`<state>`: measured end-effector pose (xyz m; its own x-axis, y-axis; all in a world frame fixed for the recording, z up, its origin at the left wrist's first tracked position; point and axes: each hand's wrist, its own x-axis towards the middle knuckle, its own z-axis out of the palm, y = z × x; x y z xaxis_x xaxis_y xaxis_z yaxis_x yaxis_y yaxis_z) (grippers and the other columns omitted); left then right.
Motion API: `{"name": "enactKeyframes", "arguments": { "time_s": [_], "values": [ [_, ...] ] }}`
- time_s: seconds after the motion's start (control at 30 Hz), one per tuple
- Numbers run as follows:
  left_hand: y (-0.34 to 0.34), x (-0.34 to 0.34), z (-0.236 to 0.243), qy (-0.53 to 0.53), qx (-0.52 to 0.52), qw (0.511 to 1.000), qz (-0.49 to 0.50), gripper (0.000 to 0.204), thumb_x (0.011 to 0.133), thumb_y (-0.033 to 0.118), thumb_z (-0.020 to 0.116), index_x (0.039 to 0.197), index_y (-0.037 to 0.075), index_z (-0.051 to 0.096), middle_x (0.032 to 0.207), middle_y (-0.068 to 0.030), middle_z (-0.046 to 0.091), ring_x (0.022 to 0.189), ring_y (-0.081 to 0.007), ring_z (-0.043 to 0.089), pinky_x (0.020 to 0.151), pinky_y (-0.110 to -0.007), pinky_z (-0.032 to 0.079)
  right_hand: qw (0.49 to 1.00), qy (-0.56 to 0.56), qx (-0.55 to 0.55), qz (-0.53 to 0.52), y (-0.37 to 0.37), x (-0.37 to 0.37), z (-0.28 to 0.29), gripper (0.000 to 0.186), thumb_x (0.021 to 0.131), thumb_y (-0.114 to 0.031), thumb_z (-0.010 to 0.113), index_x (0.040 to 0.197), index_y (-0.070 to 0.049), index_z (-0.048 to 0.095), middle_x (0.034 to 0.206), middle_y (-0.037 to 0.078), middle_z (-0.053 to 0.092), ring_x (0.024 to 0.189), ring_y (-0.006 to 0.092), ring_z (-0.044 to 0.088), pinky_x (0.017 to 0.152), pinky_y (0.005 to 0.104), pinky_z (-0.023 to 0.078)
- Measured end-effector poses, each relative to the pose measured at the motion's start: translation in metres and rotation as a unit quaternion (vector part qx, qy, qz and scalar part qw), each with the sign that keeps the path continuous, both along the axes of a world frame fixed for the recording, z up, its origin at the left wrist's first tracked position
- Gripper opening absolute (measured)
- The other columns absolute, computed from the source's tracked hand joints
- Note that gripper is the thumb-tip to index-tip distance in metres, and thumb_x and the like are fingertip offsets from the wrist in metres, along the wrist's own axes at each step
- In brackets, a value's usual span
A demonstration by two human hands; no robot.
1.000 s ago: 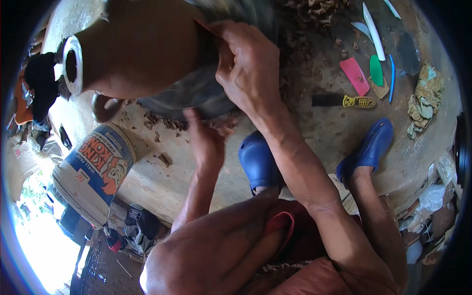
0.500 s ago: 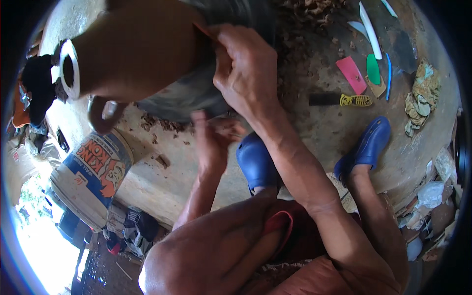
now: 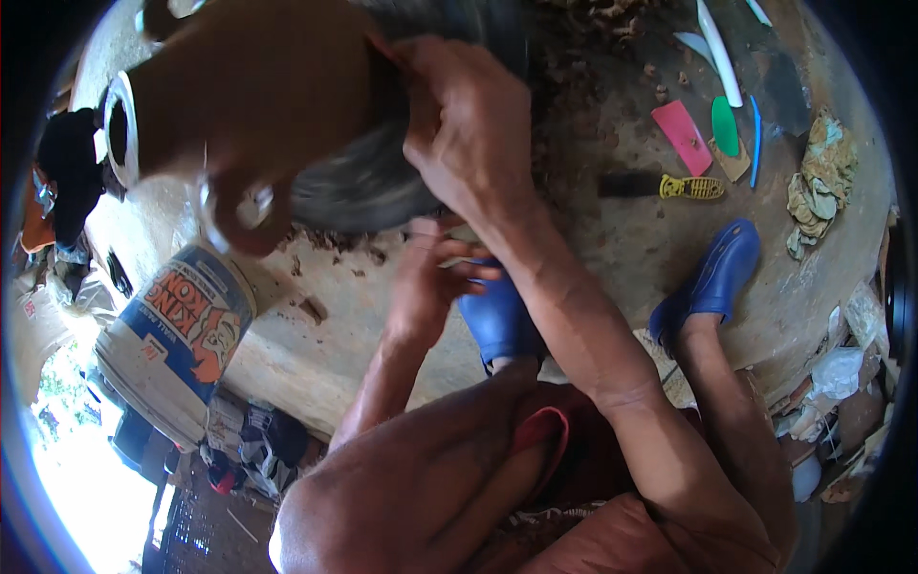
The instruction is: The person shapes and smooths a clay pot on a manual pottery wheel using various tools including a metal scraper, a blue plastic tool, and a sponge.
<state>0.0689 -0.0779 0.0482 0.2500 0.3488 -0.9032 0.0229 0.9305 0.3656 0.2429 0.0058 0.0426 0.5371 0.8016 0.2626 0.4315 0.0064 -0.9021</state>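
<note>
Filling the upper left of the frame, a smooth brown clay vessel (image 3: 258, 86) is pointing its pale rim (image 3: 131, 124) leftward, a looped handle (image 3: 228, 206) blurring below. Beside it, a dark wheel (image 3: 363, 196) is showing as streaks, crumbly scraps (image 3: 330, 241) lying along its lower edge. The right hand (image 3: 478, 124) is arching across the upper middle, fingers curling at the vessel's right end; whether they are clamping anything, one cannot tell. Under the wheel, the left hand (image 3: 421, 287) is hovering, thumb and fingers standing apart.
</note>
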Motion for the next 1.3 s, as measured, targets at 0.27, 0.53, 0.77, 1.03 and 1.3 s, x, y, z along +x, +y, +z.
{"name": "enactKeyframes", "arguments": {
  "time_s": [0.27, 0.53, 0.77, 1.03, 1.3],
  "values": [
    [0.127, -0.066, -0.025, 0.039, 0.292, 0.942, 0.159, 0.079, 0.109, 0.066, 0.045, 0.166, 0.014, 0.03, 0.162, -0.0169, 0.043, 0.143, -0.0361, 0.05, 0.115, -0.053, 0.047, 1.0, -0.002, 0.001, -0.009, 0.001, -0.004, 0.003, 0.027, 0.085, 0.009, 0.072, 0.106, -0.008, 0.076, 0.084, 0.012, 0.069, 0.075, 0.0327, 0.068, 0.067, 0.0416, 0.056],
    [0.001, -0.003, 0.001, 0.037, 0.017, 0.999, 0.036, 0.076, 0.107, 0.068, 0.047, 0.159, 0.014, 0.04, 0.134, -0.0149, 0.063, 0.098, -0.0297, 0.073, 0.078, -0.046, 0.061, 1.0, 0.009, -0.006, -0.001, -0.004, -0.006, -0.002, 0.022, 0.078, 0.005, 0.071, 0.096, -0.007, 0.069, 0.084, 0.013, 0.065, 0.082, 0.0364, 0.065, 0.072, 0.0477, 0.054],
    [0.134, -0.049, -0.01, 0.119, 0.303, 0.934, 0.146, 0.077, 0.108, 0.067, 0.044, 0.163, 0.014, 0.035, 0.161, -0.0114, 0.046, 0.148, -0.0343, 0.044, 0.118, -0.054, 0.042, 1.0, 0.025, -0.009, -0.004, -0.011, -0.009, -0.002, 0.028, 0.08, 0.006, 0.07, 0.105, -0.008, 0.072, 0.085, 0.013, 0.066, 0.082, 0.0362, 0.066, 0.073, 0.0479, 0.055],
    [0.001, 0.018, 0.018, 0.002, 0.019, 0.999, 0.027, 0.075, 0.109, 0.07, 0.038, 0.16, 0.015, 0.036, 0.145, -0.019, 0.058, 0.106, -0.0357, 0.07, 0.095, -0.052, 0.058, 0.998, 0.054, -0.015, -0.015, -0.012, -0.013, 0.008, 0.029, 0.077, 0.003, 0.073, 0.103, -0.009, 0.072, 0.087, 0.013, 0.066, 0.084, 0.0356, 0.066, 0.074, 0.0486, 0.056],
    [0.113, -0.044, -0.007, 0.054, 0.184, 0.959, 0.209, 0.069, 0.109, 0.065, 0.042, 0.156, 0.015, 0.047, 0.154, -0.0115, 0.056, 0.142, -0.0336, 0.053, 0.118, -0.058, 0.042, 0.998, 0.062, -0.009, -0.026, -0.018, -0.021, 0.007, 0.024, 0.08, 0.009, 0.071, 0.099, -0.004, 0.068, 0.085, 0.012, 0.066, 0.08, 0.0351, 0.066, 0.07, 0.046, 0.055]
  ]
}}
